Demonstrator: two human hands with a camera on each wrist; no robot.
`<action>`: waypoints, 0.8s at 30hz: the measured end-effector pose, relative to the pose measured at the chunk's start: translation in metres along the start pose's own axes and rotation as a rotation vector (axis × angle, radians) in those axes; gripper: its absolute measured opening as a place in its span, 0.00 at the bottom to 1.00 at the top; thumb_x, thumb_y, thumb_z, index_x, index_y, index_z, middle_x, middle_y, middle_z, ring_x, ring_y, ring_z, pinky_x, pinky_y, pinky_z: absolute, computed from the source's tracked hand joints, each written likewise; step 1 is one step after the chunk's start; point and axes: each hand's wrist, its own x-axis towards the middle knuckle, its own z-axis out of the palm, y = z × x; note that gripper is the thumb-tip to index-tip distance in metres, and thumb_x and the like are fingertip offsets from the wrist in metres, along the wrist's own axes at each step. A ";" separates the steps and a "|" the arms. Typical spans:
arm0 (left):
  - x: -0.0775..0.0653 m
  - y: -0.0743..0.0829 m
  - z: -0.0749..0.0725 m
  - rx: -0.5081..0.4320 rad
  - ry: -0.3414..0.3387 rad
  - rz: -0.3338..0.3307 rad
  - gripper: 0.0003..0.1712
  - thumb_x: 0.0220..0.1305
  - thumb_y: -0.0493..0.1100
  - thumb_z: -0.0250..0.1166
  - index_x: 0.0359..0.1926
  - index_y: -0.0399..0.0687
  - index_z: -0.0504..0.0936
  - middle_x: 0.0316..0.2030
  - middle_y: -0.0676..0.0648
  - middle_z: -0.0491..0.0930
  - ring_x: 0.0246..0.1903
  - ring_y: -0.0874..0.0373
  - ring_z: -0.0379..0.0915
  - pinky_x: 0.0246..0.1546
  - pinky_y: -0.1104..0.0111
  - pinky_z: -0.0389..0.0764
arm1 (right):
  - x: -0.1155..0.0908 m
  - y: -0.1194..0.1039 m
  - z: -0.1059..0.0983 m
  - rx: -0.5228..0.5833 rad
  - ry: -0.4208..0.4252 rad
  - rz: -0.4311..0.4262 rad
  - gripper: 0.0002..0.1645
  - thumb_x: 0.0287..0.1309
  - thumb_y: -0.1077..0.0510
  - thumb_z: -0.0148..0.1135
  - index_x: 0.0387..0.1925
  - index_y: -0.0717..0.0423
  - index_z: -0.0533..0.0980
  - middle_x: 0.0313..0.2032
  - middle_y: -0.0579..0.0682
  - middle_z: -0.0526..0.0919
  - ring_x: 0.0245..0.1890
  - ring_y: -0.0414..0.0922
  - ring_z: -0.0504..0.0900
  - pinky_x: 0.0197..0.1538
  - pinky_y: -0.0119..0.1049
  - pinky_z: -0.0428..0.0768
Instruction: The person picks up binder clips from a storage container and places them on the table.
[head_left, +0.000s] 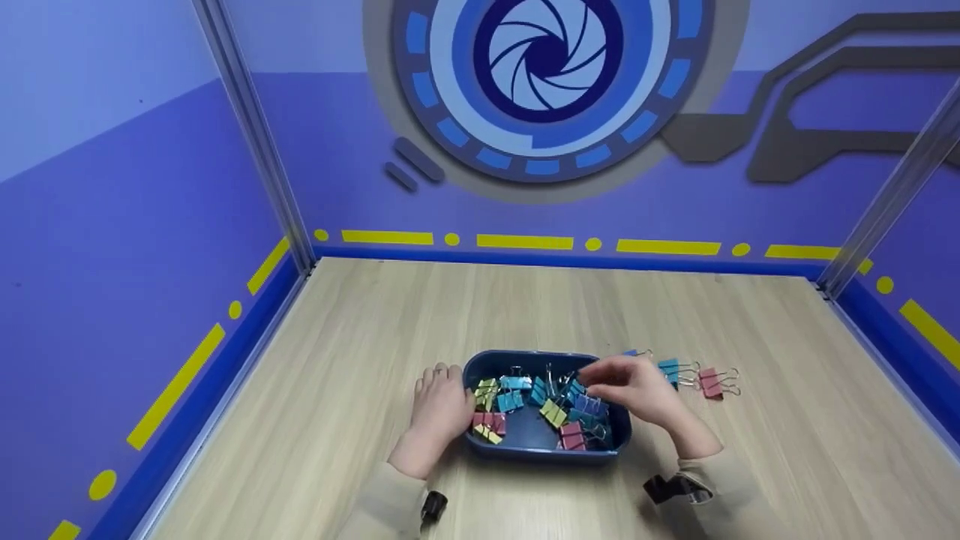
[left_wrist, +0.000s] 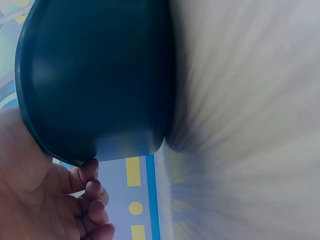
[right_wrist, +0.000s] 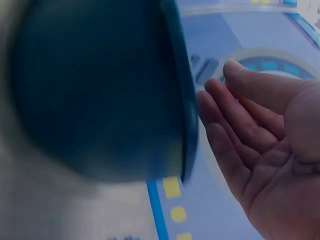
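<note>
A dark blue rectangular box holds several binder clips in yellow, teal, blue and pink, such as a pink clip and a yellow clip. My left hand holds the box's left rim. In the left wrist view its thumb passes behind the rim, hidden, and the fingers bend loosely outside. Over the box's right end hovers my right hand, thumb and fingers apart. Nothing shows between them in the right wrist view, where the right hand is beside the box wall.
To the right of the box, on the wooden table, lie a teal binder clip, a pink one and a partly hidden blue one. Blue printed panels stand along the back and sides.
</note>
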 end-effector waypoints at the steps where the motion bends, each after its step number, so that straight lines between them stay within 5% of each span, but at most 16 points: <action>1: 0.000 0.000 0.001 0.001 0.001 0.000 0.18 0.64 0.44 0.63 0.48 0.33 0.79 0.44 0.36 0.78 0.48 0.41 0.71 0.51 0.49 0.71 | 0.002 -0.002 0.004 -0.008 -0.020 -0.006 0.14 0.62 0.60 0.70 0.49 0.57 0.85 0.45 0.55 0.89 0.42 0.37 0.86 0.44 0.28 0.83; 7: 0.000 0.000 0.002 0.003 0.001 -0.003 0.18 0.64 0.44 0.64 0.48 0.33 0.79 0.45 0.36 0.78 0.48 0.40 0.72 0.50 0.49 0.71 | 0.019 -0.017 0.032 -0.039 -0.167 -0.041 0.11 0.61 0.59 0.71 0.46 0.49 0.86 0.44 0.50 0.90 0.42 0.43 0.88 0.45 0.29 0.83; 12: -0.001 0.000 0.001 0.005 0.004 0.006 0.17 0.64 0.44 0.64 0.47 0.33 0.79 0.44 0.36 0.78 0.48 0.40 0.72 0.51 0.49 0.71 | 0.033 -0.026 0.055 -0.053 -0.281 -0.073 0.10 0.60 0.59 0.72 0.44 0.47 0.87 0.43 0.47 0.91 0.41 0.38 0.88 0.43 0.29 0.84; 24: -0.003 0.002 -0.002 0.069 0.074 0.062 0.13 0.61 0.43 0.65 0.40 0.36 0.79 0.38 0.38 0.77 0.43 0.41 0.72 0.45 0.52 0.70 | 0.054 -0.044 0.097 -0.104 -0.437 -0.164 0.14 0.57 0.65 0.72 0.46 0.53 0.87 0.41 0.47 0.91 0.42 0.39 0.89 0.49 0.32 0.84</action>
